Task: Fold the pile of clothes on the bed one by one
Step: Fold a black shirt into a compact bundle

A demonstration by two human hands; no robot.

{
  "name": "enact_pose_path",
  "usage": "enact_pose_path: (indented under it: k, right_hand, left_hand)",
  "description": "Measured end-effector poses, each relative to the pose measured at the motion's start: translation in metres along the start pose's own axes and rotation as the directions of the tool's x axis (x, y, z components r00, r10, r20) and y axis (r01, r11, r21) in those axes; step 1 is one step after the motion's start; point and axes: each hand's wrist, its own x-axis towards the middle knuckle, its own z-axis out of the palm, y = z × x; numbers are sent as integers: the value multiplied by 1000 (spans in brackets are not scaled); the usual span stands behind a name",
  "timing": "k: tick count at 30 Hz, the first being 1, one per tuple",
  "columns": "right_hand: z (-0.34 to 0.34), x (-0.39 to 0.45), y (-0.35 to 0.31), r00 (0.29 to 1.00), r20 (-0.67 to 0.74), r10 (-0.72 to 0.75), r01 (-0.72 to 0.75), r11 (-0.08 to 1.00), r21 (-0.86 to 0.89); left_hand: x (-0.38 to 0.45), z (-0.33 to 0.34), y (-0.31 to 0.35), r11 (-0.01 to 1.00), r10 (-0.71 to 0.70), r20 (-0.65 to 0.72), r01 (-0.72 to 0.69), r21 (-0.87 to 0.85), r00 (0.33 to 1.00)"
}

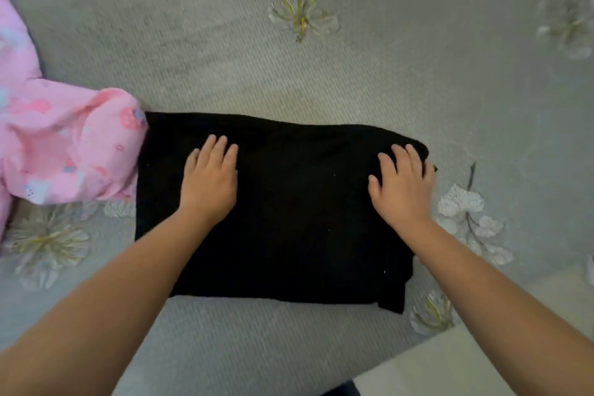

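The black garment (283, 212) lies flat on the bed (353, 74), already folded into a rectangle, and the left hand (209, 183) and right hand (401, 190) press it with straight fingers, so probably one more fold comes next.

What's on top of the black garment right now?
Both hands lie flat on the black garment: left hand toward its left, right hand near its right edge. Whatever is under the palms is hidden.

both hands (209, 183) flat, fingers extended, arms outstretched
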Motion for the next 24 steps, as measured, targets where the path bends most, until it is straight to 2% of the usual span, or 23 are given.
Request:
enact_pose_path:
  k: [2,5,7,10,12,15,16,17,18,20,21,22,23,24]
  right_hand:
    - [4,-48,6,986,-106,132,-120,986,114]
    - [10,-125,9,932,-127,340,-306,925,226]
    - [20,-164,2,920,-106,376,-343,907,244]
    - [36,-188,-13,917,-68,394,-371,902,223]
    - [44,-186,-21,873,-44,486,-459,849,260]
    - [52,-179,-24,834,-115,539,-459,794,398]
    - [51,-178,-22,807,-120,578,-460,744,485]
    - [50,-178,-18,765,-75,640,-474,638,607]
    - [47,-179,-13,698,29,715,-504,463,729]
    - [40,-179,3,581,328,745,-509,18,861]
    - [38,-180,16,558,445,700,-463,-183,867]
    - [36,-180,31,566,529,633,-406,-344,847]
    - [35,-181,46,586,587,559,-364,-465,807]
    - [33,-181,58,604,622,499,-357,-528,770]
  left_hand:
    - [-39,23,27,992,82,8,-81,-97,997]
    - [-98,51,58,970,215,32,-209,-127,976]
    - [-123,65,67,977,206,90,-199,-73,975]
    - [-138,80,68,990,104,183,-84,-112,978]
    - [-138,87,64,990,94,198,-71,-122,976]
    - [-135,90,62,991,114,219,-95,-94,969]
    - [-133,89,61,991,117,229,-100,-87,966]
    - [-133,87,61,992,118,244,-101,-79,963]
    - [-133,85,60,993,117,265,-104,-61,957]
    - [-133,82,59,993,113,308,-119,0,945]
    - [-132,81,58,992,105,331,-124,36,938]
    - [-130,79,57,990,98,352,-129,64,931]
    - [-129,78,56,988,94,370,-133,83,924]
    - [-129,78,56,986,91,384,-136,94,919]
